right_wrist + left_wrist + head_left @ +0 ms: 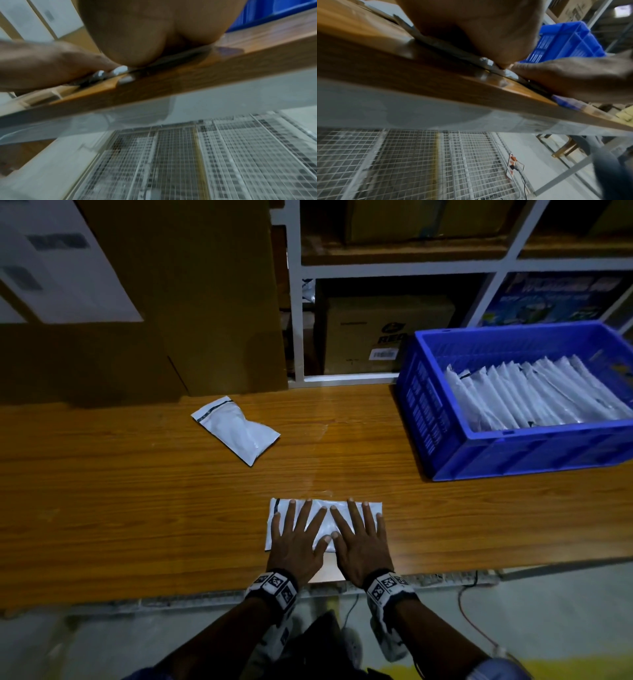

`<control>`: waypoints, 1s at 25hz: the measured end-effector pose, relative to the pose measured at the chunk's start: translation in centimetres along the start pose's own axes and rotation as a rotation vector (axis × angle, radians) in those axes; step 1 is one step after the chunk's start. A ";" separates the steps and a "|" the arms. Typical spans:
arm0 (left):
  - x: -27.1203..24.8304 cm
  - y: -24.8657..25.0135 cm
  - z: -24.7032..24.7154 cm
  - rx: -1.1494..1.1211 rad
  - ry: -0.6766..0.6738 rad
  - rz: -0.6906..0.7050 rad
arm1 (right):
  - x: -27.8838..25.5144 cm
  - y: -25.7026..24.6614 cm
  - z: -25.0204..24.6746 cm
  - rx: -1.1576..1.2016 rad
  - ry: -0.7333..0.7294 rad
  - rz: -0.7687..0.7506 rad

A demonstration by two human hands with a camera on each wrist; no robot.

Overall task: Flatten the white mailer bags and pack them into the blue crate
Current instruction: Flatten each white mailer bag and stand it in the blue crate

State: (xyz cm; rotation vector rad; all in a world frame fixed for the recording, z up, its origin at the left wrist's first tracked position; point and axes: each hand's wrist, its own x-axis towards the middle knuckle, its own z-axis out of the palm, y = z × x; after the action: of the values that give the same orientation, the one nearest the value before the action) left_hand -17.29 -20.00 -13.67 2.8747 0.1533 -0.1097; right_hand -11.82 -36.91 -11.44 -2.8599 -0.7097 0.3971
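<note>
While pressing flat, fingers spread wide, gripping nothing: left hand (297, 537) and right hand (360, 537) on mailer bag (322, 520); crate (486, 453) at two o'clock.

A glossy wood-grain tabletop (137, 491) carries a blue plastic crate (507, 453) at its right end, a crumpled white mailer bag (236, 429) lying askew toward the back, and another white mailer bag (323, 517) flat near the front edge.
</note>
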 end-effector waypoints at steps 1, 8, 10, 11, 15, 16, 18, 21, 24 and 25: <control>-0.1 -0.1 0.0 -0.003 0.009 0.001 | 0.1 -0.1 0.1 0.006 -0.006 0.003; 0.2 0.4 -1.4 0.083 0.068 0.034 | 0.5 0.4 -0.3 0.022 -0.051 -0.025; -0.2 0.0 -0.7 0.061 0.064 0.025 | 0.5 0.4 -0.3 0.028 -0.064 -0.030; -0.3 -0.2 -0.3 0.054 0.066 0.027 | 0.5 0.3 -0.3 0.026 -0.071 -0.027; 0.0 -0.3 0.1 0.014 0.044 0.011 | 0.3 -0.2 -0.6 0.007 -0.078 0.003; 0.0 -0.3 0.1 0.020 0.033 0.002 | 0.2 -0.3 -0.9 -0.001 -0.061 -0.005; 0.1 -0.4 0.1 0.024 0.017 -0.009 | 0.1 -0.4 -1.1 -0.001 -0.015 -0.044; -0.1 -0.4 0.1 0.011 0.018 -0.010 | -0.1 -0.1 -0.3 0.015 0.005 -0.077; -0.2 -0.3 -0.1 0.032 0.033 0.014 | 0.0 -0.1 0.3 0.006 -0.007 -0.033; -0.2 -0.4 -0.2 0.033 0.027 0.016 | 0.0 -0.2 0.3 0.007 -0.015 -0.028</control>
State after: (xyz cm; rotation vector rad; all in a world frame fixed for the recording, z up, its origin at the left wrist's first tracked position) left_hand -17.54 -19.62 -13.59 2.9105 0.1352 -0.0709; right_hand -11.97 -36.65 -11.67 -2.8401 -0.7486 0.4161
